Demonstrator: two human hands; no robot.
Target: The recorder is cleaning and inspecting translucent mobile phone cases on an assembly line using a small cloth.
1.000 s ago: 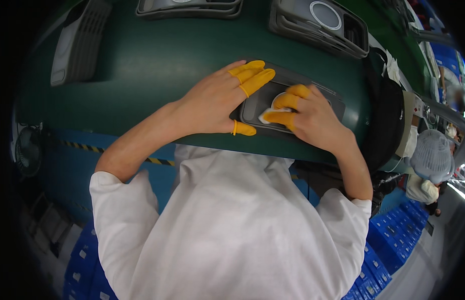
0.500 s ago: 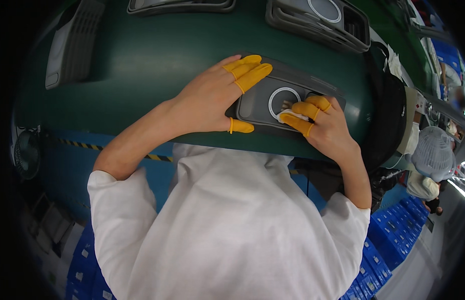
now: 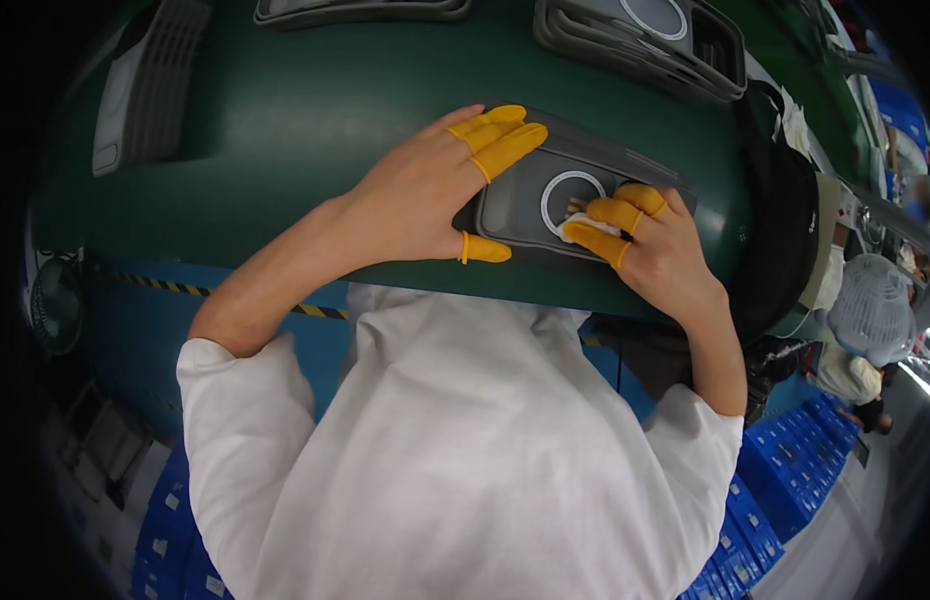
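Green tabletop (image 3: 275,130) bears a grey case (image 3: 522,200), left hand (image 3: 435,187) spread across its end, right hand (image 3: 653,238) pinching a part-hidden white cloth (image 3: 582,220).

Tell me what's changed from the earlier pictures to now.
The right hand, pinching a white cloth, has moved rightward across the grey tray, uncovering most of the white ring. The left hand stays spread over the tray's left end; the cloth is still held.
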